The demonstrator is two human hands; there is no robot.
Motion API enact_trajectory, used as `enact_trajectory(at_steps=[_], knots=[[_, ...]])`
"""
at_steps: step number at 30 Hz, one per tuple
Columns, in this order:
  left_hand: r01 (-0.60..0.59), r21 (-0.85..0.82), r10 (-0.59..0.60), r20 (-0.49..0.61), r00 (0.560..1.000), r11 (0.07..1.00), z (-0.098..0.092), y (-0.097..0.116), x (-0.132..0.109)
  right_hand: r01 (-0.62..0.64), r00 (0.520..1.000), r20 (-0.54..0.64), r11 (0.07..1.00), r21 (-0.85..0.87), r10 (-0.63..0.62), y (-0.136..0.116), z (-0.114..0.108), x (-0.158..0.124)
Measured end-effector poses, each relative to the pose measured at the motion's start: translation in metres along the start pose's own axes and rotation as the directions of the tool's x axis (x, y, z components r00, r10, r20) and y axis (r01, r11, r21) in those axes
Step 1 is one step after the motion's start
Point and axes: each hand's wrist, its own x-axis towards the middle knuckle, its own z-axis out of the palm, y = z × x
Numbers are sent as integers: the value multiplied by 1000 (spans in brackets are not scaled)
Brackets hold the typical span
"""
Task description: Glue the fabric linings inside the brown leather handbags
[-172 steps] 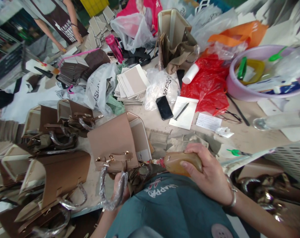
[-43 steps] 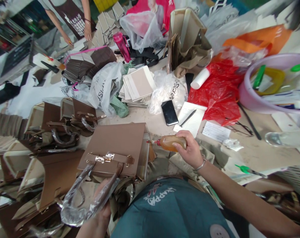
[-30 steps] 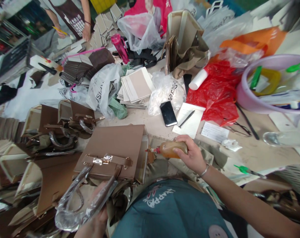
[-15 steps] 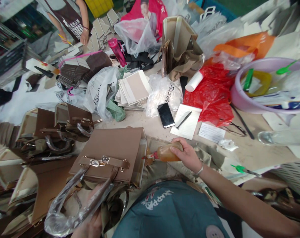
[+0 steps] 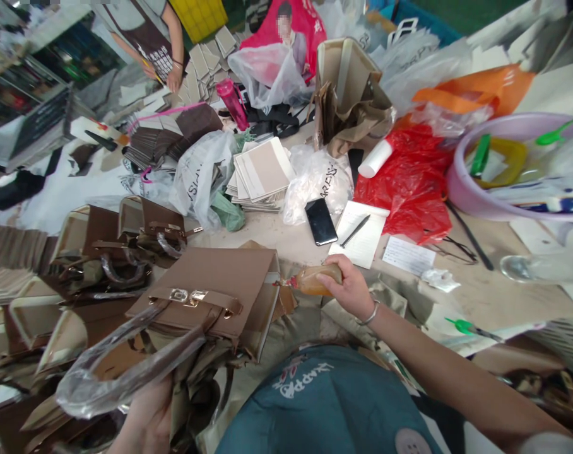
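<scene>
A brown handbag (image 5: 211, 271) with gold clasps lies tilted in front of me, its plastic-wrapped handle (image 5: 92, 384) hanging toward me. My left hand (image 5: 149, 407) is below the bag, closed on its lower part, with the fingers mostly hidden behind handle and cloth. In my right hand (image 5: 353, 290) is an amber squeeze bottle (image 5: 317, 279), lying sideways with fingers wrapped round it. Its reddish nozzle points left at the bag's open side edge; whether it touches cannot be made out. Loose olive-brown lining cloth (image 5: 201, 378) hangs under the bag.
More brown bags (image 5: 97, 233) crowd the left. Beyond are a phone (image 5: 321, 222), a notepad (image 5: 362, 243) with a pen, stacked panels (image 5: 262, 170), a red plastic bag (image 5: 400, 183) and a purple basin (image 5: 461, 183). Across the table a co-worker's hand (image 5: 175, 77) rests near panels.
The handbag and its handle have tilted and shifted slightly left, along with my left hand. My right hand has moved a little left and up, the bottle's nozzle staying by the bag's edge.
</scene>
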Motion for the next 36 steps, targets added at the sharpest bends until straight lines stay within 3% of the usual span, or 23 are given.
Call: enact_trajectory(at_steps=[5, 9, 13, 16, 21, 27, 30, 34, 36], knots=[[-14, 59, 12, 35, 999, 998, 21, 32, -19, 129, 990, 60, 991, -27, -127, -8, 0, 0], [-99, 113, 79, 169, 982, 989, 55, 58, -32, 217, 974, 79, 975, -45, -213, -9, -1, -3], [-168, 114, 123, 330, 936, 979, 84, 73, -31, 343, 937, 98, 937, -62, -336, -6, -5, -7], [-182, 129, 123, 367, 922, 975, 98, 78, -28, 438, 897, 114, 894, -92, -427, -4, -9, -10], [-192, 154, 121, 382, 916, 969, 106, 83, -23, 470, 882, 81, 876, -110, -463, -1, -13, -12], [-202, 137, 142, 360, 922, 970, 110, 87, -17, 518, 847, 166, 854, -40, -506, 1, -14, -13], [-174, 123, 117, 372, 921, 977, 112, 88, -16, 539, 838, 146, 839, -72, -526, 2, -14, -9], [-180, 111, 126, 381, 916, 977, 111, 89, -15, 510, 860, 74, 856, -83, -505, 1, -17, -5], [-177, 122, 120, 375, 919, 977, 110, 89, -14, 494, 867, 93, 868, -46, -489, -1, -17, -6]])
